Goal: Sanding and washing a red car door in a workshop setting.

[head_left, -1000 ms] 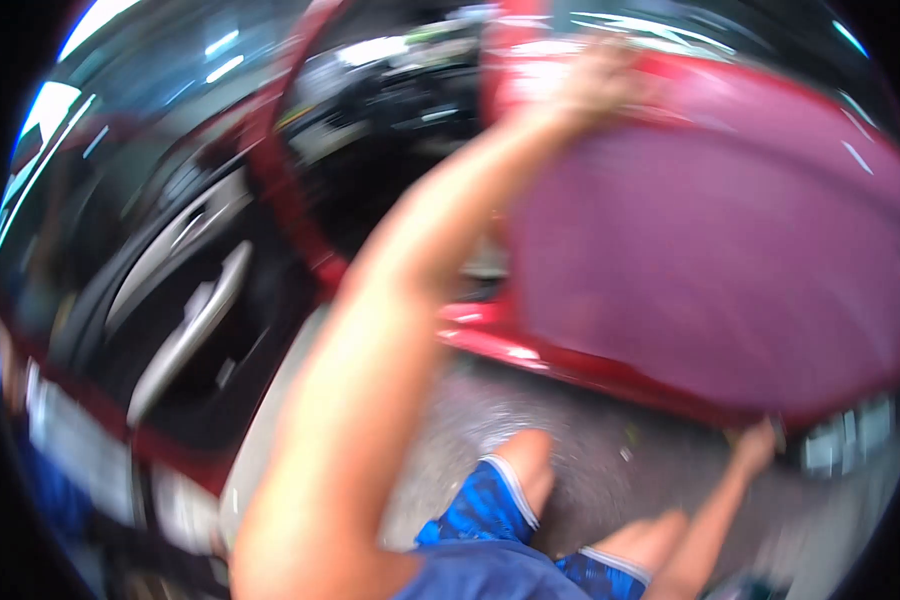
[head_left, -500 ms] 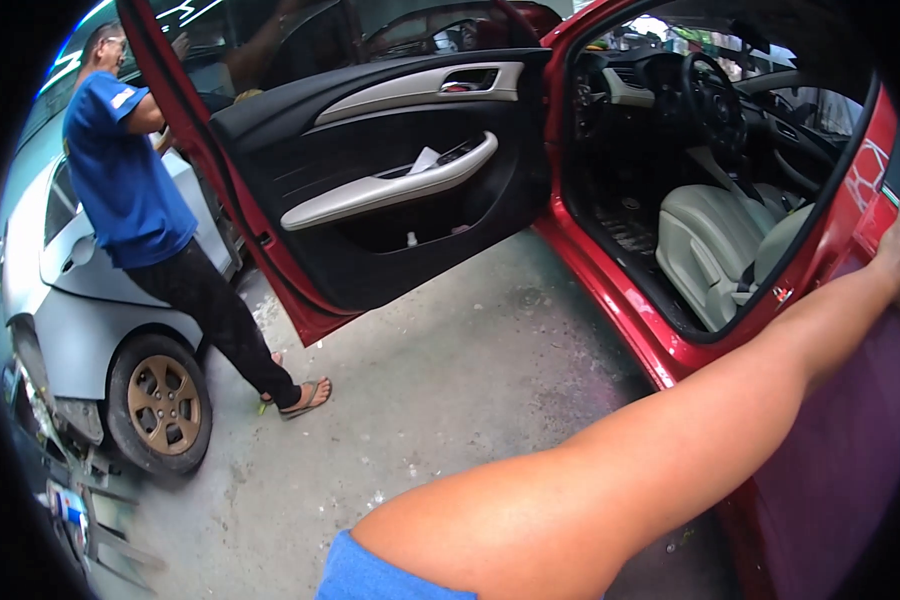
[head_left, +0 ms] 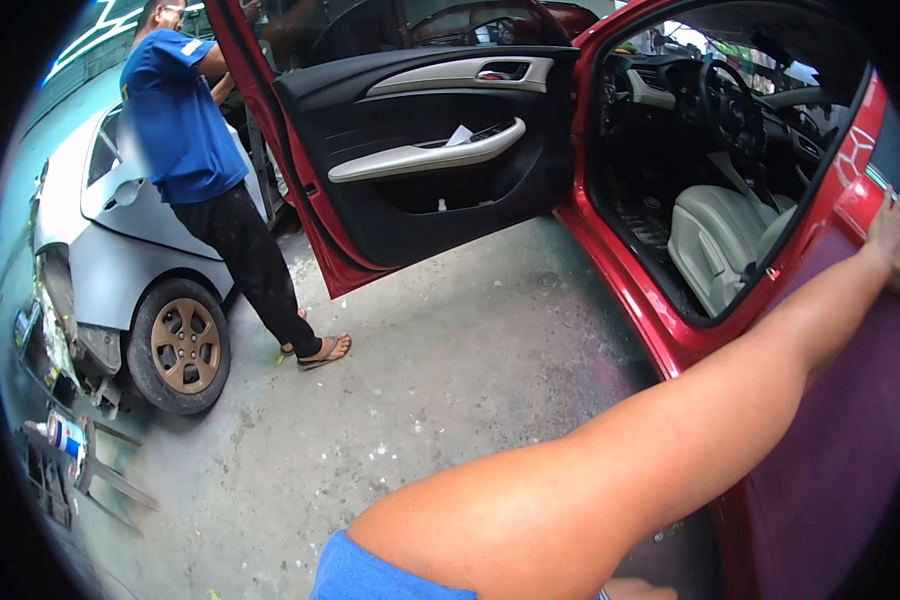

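Observation:
My left arm, in a blue sleeve, stretches across to the right. At its end my left hand rests on the upper part of a red car's rear door, near the window, fingers laid out and slightly apart. Lower down, that side panel looks purplish. My right hand does not show; a strip of skin at the lower edge looks like part of a foot, mostly cut off.
The front door stands wide open, showing the pale seat and steering wheel. Beyond it, a person in a blue shirt stands beside a silver car. A stool-like frame bears a white-and-blue container.
My view has swung left and tilted down, so the open door, person and silver car appear farther right and higher. My left hand stays on the rear door. The foot-like skin has come into view.

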`<move>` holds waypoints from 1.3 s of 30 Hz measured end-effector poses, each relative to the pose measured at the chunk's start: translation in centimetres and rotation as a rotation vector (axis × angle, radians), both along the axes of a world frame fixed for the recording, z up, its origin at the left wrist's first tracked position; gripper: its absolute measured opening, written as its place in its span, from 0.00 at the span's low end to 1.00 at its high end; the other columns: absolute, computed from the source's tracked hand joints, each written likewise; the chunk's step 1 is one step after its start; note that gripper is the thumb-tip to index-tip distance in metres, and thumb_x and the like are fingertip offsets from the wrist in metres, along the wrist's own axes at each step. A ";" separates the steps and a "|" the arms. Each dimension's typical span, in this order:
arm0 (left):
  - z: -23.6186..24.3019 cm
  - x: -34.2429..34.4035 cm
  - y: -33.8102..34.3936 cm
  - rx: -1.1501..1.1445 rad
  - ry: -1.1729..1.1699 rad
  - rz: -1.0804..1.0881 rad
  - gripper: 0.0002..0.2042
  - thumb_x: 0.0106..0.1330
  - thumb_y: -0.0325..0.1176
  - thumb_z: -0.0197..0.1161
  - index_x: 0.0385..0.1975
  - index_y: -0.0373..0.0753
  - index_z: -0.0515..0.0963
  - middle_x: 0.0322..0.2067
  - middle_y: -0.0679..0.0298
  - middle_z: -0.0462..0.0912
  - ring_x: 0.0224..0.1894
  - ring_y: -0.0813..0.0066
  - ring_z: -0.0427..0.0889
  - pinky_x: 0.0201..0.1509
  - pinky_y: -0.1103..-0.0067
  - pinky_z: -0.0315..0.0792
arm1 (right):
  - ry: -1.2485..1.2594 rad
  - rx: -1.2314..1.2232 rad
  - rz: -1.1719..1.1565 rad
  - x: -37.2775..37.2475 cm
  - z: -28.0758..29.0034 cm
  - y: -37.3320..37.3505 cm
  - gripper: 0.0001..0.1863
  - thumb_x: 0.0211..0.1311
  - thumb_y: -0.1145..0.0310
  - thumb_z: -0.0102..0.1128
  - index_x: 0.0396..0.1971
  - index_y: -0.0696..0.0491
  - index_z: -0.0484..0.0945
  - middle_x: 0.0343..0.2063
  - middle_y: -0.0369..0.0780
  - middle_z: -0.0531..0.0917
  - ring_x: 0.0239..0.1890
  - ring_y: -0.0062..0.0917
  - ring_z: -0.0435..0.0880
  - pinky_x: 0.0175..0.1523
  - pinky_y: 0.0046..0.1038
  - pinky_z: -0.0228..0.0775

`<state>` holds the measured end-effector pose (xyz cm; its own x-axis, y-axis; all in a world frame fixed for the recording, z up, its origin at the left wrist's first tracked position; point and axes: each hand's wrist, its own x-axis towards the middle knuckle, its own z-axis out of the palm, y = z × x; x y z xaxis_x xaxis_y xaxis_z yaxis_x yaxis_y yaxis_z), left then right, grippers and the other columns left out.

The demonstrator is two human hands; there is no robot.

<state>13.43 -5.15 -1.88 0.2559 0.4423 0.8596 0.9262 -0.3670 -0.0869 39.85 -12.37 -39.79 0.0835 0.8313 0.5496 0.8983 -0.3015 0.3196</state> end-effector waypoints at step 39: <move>0.9 -2.1 -1.9 0.162 -0.021 -0.118 0.28 0.77 0.55 0.50 0.61 0.37 0.78 0.57 0.50 0.77 0.62 0.52 0.75 0.67 0.63 0.67 | 1.771 0.328 -0.586 19.2 -12.4 -55.9 0.20 0.69 0.63 0.57 0.52 0.62 0.82 0.50 0.46 0.85 0.54 0.33 0.80 0.61 0.35 0.70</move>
